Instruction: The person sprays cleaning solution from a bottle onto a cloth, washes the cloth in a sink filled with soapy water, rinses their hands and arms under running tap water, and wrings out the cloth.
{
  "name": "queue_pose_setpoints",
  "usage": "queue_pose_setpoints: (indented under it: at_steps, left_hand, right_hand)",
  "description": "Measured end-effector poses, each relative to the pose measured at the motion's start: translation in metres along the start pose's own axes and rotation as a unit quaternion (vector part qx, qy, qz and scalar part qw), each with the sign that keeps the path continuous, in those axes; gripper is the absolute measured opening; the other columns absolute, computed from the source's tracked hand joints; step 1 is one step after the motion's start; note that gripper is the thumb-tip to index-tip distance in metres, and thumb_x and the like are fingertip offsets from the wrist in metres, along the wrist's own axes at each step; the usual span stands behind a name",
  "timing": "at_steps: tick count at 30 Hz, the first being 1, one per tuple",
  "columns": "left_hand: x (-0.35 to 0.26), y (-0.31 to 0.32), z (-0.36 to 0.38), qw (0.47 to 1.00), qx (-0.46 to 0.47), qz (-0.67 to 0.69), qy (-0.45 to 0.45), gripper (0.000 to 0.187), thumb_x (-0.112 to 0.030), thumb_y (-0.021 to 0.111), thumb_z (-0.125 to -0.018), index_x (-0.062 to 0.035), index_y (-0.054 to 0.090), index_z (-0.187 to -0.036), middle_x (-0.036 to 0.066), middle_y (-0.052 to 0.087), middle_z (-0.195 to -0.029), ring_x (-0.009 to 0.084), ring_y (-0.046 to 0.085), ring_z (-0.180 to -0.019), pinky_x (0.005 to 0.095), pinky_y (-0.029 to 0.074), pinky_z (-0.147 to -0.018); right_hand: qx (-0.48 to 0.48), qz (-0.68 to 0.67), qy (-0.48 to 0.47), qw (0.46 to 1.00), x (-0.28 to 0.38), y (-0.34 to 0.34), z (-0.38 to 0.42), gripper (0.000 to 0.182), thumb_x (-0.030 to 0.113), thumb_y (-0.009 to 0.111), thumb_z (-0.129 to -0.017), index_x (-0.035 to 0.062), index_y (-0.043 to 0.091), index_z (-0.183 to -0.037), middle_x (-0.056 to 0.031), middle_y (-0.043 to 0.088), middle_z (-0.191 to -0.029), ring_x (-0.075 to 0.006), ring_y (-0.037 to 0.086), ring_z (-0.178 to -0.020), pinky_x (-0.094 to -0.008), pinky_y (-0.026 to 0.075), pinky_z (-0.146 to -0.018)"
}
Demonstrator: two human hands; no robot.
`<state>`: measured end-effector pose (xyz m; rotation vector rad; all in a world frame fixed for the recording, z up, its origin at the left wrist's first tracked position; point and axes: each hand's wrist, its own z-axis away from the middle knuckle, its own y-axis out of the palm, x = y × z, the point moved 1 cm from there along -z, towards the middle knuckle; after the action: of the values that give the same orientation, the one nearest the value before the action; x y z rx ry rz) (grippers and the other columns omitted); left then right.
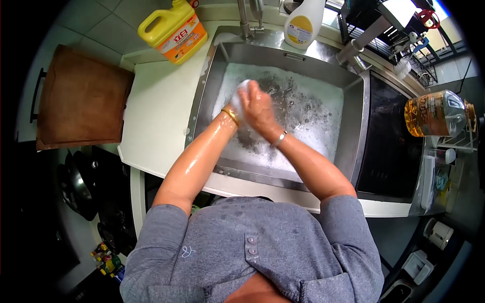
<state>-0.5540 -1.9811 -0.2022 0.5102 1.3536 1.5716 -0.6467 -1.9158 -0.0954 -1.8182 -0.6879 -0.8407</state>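
Over the left half of a steel sink (pixel 353 121), my two hands come together above soapy water (pixel 308 108). White suds, or something white and foamy, cover my left hand (pixel 236 103), and its fingers are hidden. My right hand (pixel 258 107) lies against it, fingers curled and pressed together, slightly smeared by motion. I cannot tell what is between the hands. A gold-coloured bangle (pixel 231 117) circles my left wrist, and a silver-coloured one (pixel 279 139) my right. Both forearms are wet. Thick foam floats along the sink's sides, with darker water in the middle.
A faucet (pixel 245 20) rises at the sink's back edge, beside a white bottle (pixel 304 25). On the left counter (pixel 156 111) stands a yellow detergent jug (pixel 177 35), near a brown board (pixel 83 98). To the right are a black panel (pixel 386 141) and an oil bottle (pixel 434 113).
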Motion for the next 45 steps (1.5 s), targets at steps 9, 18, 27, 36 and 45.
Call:
queue_pose_setpoints:
  at_steps: [9,18,27,36,45]
  left_hand:
    - [-0.01,0.029,0.028,0.836,-0.239,-0.492,0.04,0.037,-0.041,0.06,-0.086,-0.0066,0.062,-0.099,-0.001,0.061,-0.082,0.0075,0.053,-0.072,0.0225,0.041,-0.065]
    - [-0.046,0.085,0.056,0.774,-0.141,-0.61,-0.097,0.023,-0.027,0.075,-0.074,-0.0091,0.063,-0.082,-0.001,0.062,-0.081,0.0076,0.052,-0.074,0.0215,0.039,-0.069]
    - [-0.047,0.139,0.065,0.792,-0.068,-0.601,0.088,0.027,-0.011,0.065,-0.083,-0.0142,0.039,-0.075,-0.006,0.046,-0.077,0.0038,0.043,-0.07,0.0188,0.036,-0.059]
    - [-0.075,0.131,0.055,0.712,-0.242,-0.602,0.269,0.03,-0.031,0.062,-0.088,-0.0044,0.05,-0.094,0.001,0.053,-0.081,0.0086,0.05,-0.073,0.0238,0.044,-0.064]
    - [-0.022,0.099,0.04,0.929,-0.26,-0.218,0.145,0.054,-0.051,0.049,-0.09,0.0012,0.057,-0.099,0.011,0.062,-0.093,0.0223,0.062,-0.078,0.0378,0.052,-0.07]
  right_hand:
    - [0.06,-0.102,0.18,0.976,-0.17,-0.008,0.025,0.02,0.023,0.057,-0.087,0.0038,0.059,-0.084,-0.0094,0.06,-0.075,-0.0232,0.055,-0.069,-0.0325,0.043,-0.064]
    - [0.186,-0.294,0.151,0.925,-0.116,-0.057,-0.002,0.024,0.028,0.062,-0.086,0.0059,0.053,-0.087,0.0033,0.051,-0.079,-0.0071,0.044,-0.074,-0.0209,0.038,-0.068]
    - [0.286,-0.106,0.013,0.952,-0.066,-0.085,-0.004,0.03,0.015,0.075,-0.073,0.0036,0.054,-0.092,-0.0009,0.058,-0.085,-0.0129,0.052,-0.081,-0.0289,0.043,-0.072]
    - [0.213,-0.405,0.149,0.876,-0.062,-0.067,0.006,0.022,0.029,0.062,-0.087,0.0071,0.059,-0.088,0.0068,0.053,-0.081,-0.0049,0.045,-0.076,-0.0213,0.038,-0.07]
    - [-0.037,-0.204,0.097,0.973,-0.015,-0.026,0.0,0.034,0.032,0.056,-0.086,0.0019,0.054,-0.071,-0.0147,0.056,-0.066,-0.023,0.054,-0.06,-0.0376,0.043,-0.057]
